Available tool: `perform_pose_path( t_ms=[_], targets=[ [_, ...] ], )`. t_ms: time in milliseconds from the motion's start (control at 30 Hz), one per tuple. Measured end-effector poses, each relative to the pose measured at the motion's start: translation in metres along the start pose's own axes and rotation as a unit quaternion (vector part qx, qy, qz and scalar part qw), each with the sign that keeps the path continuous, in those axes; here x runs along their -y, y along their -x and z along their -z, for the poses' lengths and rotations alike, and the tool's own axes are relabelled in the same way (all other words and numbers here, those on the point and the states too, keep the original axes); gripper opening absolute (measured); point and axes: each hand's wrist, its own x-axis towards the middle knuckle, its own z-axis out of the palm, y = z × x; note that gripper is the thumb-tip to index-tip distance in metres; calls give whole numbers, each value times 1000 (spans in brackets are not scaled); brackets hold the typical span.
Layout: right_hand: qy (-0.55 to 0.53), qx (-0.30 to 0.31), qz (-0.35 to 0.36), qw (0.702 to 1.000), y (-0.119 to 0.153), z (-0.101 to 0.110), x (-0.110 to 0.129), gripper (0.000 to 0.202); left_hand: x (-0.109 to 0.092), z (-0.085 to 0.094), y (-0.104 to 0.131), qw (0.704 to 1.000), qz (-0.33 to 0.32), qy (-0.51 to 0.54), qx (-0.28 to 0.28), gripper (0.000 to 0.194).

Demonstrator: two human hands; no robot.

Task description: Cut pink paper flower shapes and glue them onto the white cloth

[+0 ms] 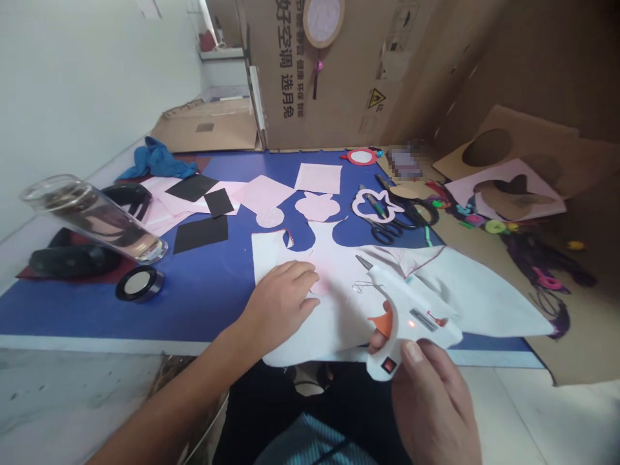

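My right hand [431,394] grips a white hot glue gun [411,310] by its handle. The gun has an orange trigger, a lit red light and a dark metal nozzle pointing up and left. Beneath the nozzle a thin wire stand juts out over a white cloth [271,258]. My left hand [281,303] lies on that cloth, palm down, thumb apart from the fingers. Its fingertips touch the cloth beside a faint pink patch [325,284]. Curved shapes are cut out of the cloth's far edge, and its right part is folded and raised.
A pink cloud-shaped piece [318,207], pink squares [318,178] and black sheets [201,234] lie beyond. At left stand a tilted glass of liquid [121,226] and a round black lid [139,284]. Scissors [385,229] and cardboard [571,361] are at right.
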Motion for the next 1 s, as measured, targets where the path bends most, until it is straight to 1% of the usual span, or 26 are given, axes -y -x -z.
perform_pose_path(
  t_ms=[67, 133, 233, 333, 433, 567, 667, 767, 900, 933, 1000],
  targets=[
    [19, 1, 9, 1000, -1, 2, -1, 37, 0, -5, -2, 1000, -2, -14, 21, 19],
    [51, 7, 13, 999, -1, 5, -5, 38, 0, -9, -2, 999, -8, -28, 24, 17],
    [84, 13, 17, 996, 0, 8, -11, 41, 3, -13, -2, 999, -25, -47, 6, 15],
    [93, 16, 18, 995, 0, 9, -12, 43, 4, -15, -3, 996, -52, -70, -12, 11],
    [89, 16, 6, 996, -1, 9, -12, 42, 4, -16, -3, 993, -74, -87, -30, 15],
    [90, 23, -2, 996, -2, 8, -12, 43, 5, -18, -2, 991, -77, -97, -45, 20],
    [101, 25, 10, 995, -4, 9, -10, 45, 5, -20, -3, 994, -55, -78, -52, 23],
    [128, 20, 24, 991, -4, 8, -1, 48, 5, -19, -3, 999, -2, -21, -50, 26],
    [207, -9, 0, 978, -1, 4, 18, 49, 4, -14, -5, 997, 64, 32, -22, 26],
    [231, -16, 3, 973, -2, 3, 22, 49, 4, -12, -6, 996, 78, 41, -17, 25],
    [276, -16, 38, 960, -4, 1, 29, 46, 4, -8, -8, 993, 104, 57, -7, 24]
  ],
)
